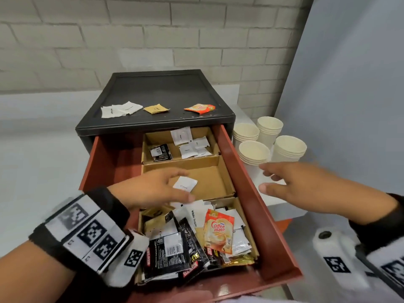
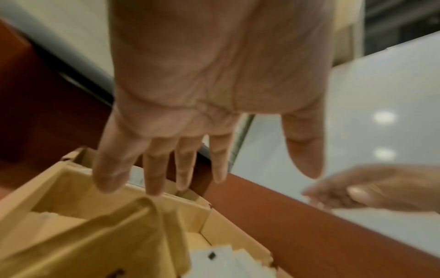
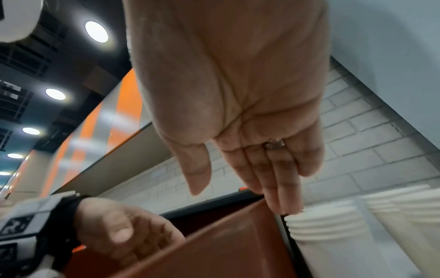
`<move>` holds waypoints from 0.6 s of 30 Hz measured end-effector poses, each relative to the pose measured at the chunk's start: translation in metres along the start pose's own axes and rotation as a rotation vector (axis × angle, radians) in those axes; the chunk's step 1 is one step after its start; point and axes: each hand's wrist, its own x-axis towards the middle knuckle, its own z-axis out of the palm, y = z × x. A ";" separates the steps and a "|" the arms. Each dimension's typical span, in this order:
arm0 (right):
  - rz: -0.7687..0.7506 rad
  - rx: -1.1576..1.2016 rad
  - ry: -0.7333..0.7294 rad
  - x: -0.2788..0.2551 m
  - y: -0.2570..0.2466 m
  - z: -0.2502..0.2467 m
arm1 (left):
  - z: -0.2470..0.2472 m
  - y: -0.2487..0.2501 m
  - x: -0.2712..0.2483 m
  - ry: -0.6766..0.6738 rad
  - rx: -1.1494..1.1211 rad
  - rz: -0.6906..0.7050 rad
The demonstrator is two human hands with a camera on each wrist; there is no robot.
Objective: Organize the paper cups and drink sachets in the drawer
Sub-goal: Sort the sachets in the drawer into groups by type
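- The left hand [image 1: 153, 189] is held over the middle cardboard compartment [image 1: 209, 171] of the red drawer [image 1: 244, 171], its fingers [image 2: 154, 169] straight and slightly spread; nothing is gripped.
- A single white sachet [image 1: 185, 183] is seen lying on the floor of that middle compartment, just beyond the left fingertips; contact with it cannot be told.
- The right hand [image 1: 295, 184] is stretched out past the drawer's right wall, fingers [image 3: 278, 178] extended and close together, thumb apart; nothing is held.
- In the right wrist view the right fingertips are shown at the rim of the nearest paper cup stack [image 3: 326, 225]; whether the rim is touched cannot be told.
- Four stacks of paper cups [image 1: 269, 141] are stood upright on the white surface [image 1: 277, 200], just beside the drawer's right wall.
- The nearest compartment [image 1: 247, 226] is filled with a mixed heap of sachets [image 1: 185, 243]: black ones, white ones and an orange Coffee mate sachet [image 1: 219, 230].
- In the farthest compartment [image 1: 157, 137] a black sachet [image 1: 160, 152] lies at the left and several white sachets [image 1: 192, 145] at the right.
- On the black cabinet top [image 1: 157, 88] white sachets [image 1: 120, 109], a brown sachet [image 1: 156, 108] and an orange sachet [image 1: 200, 108] are laid in a row.
- A white brick wall [image 1: 131, 40] is seen behind.
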 end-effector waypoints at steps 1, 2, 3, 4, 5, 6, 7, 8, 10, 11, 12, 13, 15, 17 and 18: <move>-0.019 0.012 0.013 0.004 0.000 0.006 | 0.006 0.006 -0.002 -0.076 0.151 0.028; -0.039 0.027 0.031 0.009 0.000 0.011 | 0.012 0.010 -0.002 -0.141 0.281 0.054; -0.061 0.047 0.051 0.014 -0.002 0.016 | 0.018 0.012 -0.002 -0.195 0.384 0.070; -0.088 0.068 0.075 0.019 -0.005 0.022 | 0.025 0.014 -0.001 -0.232 0.464 0.074; -0.118 0.081 0.102 0.024 -0.006 0.028 | 0.029 0.014 0.001 -0.259 0.523 0.069; -0.140 0.081 0.127 0.029 -0.008 0.034 | 0.033 0.016 0.001 -0.282 0.566 0.062; -0.148 0.073 0.148 0.032 -0.010 0.039 | 0.036 0.016 0.001 -0.296 0.606 0.057; -0.146 0.068 0.163 0.034 -0.011 0.042 | 0.038 0.016 0.001 -0.301 0.638 0.059; -0.143 0.078 0.180 0.036 -0.013 0.046 | 0.040 0.014 0.000 -0.295 0.680 0.058; -0.146 0.087 0.184 0.036 -0.013 0.048 | 0.040 0.013 -0.001 -0.284 0.693 0.059; -0.150 0.097 0.188 0.036 -0.012 0.049 | 0.042 0.012 -0.002 -0.273 0.711 0.059; -0.154 0.110 0.196 0.036 -0.011 0.050 | 0.043 0.010 -0.003 -0.262 0.728 0.059; -0.160 0.136 0.212 0.036 -0.010 0.051 | 0.045 0.008 -0.005 -0.244 0.749 0.072; -0.170 0.150 0.228 0.036 -0.009 0.052 | 0.046 0.005 -0.006 -0.226 0.762 0.099; -0.174 0.157 0.234 0.036 -0.008 0.053 | 0.046 0.004 -0.006 -0.217 0.765 0.114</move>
